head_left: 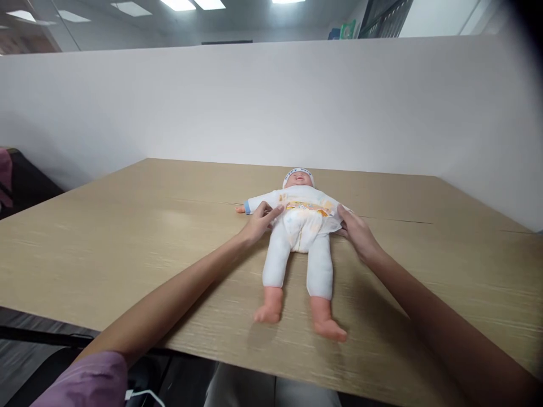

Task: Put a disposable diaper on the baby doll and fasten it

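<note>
A baby doll (299,237) in a white suit and a white cap lies on its back on the wooden table (127,237), head away from me, bare feet toward me. A diaper (304,223) with a yellow printed band is wrapped round its hips. My left hand (259,221) pinches the diaper's left side at the doll's waist. On the other side, my right hand (355,230) grips the diaper's right edge, fingers closed on it. The doll's far arm is hidden behind my right hand.
A white partition wall (271,96) stands along the table's far and right sides. The table's near edge (190,353) runs diagonally below my arms. A dark seat (21,181) sits at the far left, and a white cable (142,394) lies below the table edge.
</note>
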Demonstrator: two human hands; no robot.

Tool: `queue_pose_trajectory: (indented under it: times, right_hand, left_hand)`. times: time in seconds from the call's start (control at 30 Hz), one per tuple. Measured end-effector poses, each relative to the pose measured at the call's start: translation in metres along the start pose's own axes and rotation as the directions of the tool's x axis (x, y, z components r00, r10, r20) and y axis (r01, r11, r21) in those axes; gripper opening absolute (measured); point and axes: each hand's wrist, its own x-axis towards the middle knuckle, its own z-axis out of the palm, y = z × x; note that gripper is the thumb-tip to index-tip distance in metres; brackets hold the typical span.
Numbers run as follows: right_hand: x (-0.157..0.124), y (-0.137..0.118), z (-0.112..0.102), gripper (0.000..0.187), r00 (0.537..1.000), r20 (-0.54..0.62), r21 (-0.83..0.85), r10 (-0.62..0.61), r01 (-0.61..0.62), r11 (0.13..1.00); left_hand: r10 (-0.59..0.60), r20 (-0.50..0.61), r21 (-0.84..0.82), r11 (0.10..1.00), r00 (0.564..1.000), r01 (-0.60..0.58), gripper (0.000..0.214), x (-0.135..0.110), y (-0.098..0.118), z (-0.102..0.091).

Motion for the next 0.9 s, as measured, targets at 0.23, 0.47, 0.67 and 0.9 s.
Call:
queue_pose_trajectory:
  times: [0.23, 0.47, 0.67, 0.9]
  right_hand:
    - [-0.009, -0.005, 0.012, 0.065, 1.0, -0.013, 0.006, 0.008, -0.008, 1.0]
    - [-0.001, 0.014, 0.003, 0.059, 0.988, -0.099, -0.081, -0.116, 0.108, 0.991]
    - [-0.027, -0.012, 0.009, 0.04, 0.77, -0.2, -0.553, -0.606, 0.422, 0.718]
    - [-0.035, -0.023, 0.016, 0.04, 0.746, 0.248, -0.57, -0.618, 0.628, 0.529]
  left_hand:
    - [0.048, -0.098, 0.089, 0.995, 0.994, -0.039, 0.051, -0.005, -0.001, 0.011]
    - [0.075, -0.082, -0.059, 0.995, 0.994, -0.08, 0.041, 0.0, -0.015, 0.005]
    - [0.062, -0.129, -0.063, 0.996, 0.99, -0.071, 0.035, 0.006, -0.025, 0.001]
    - [0.023, -0.117, -0.043, 0.999, 0.993, -0.029, 0.038, 0.01, -0.027, -0.007]
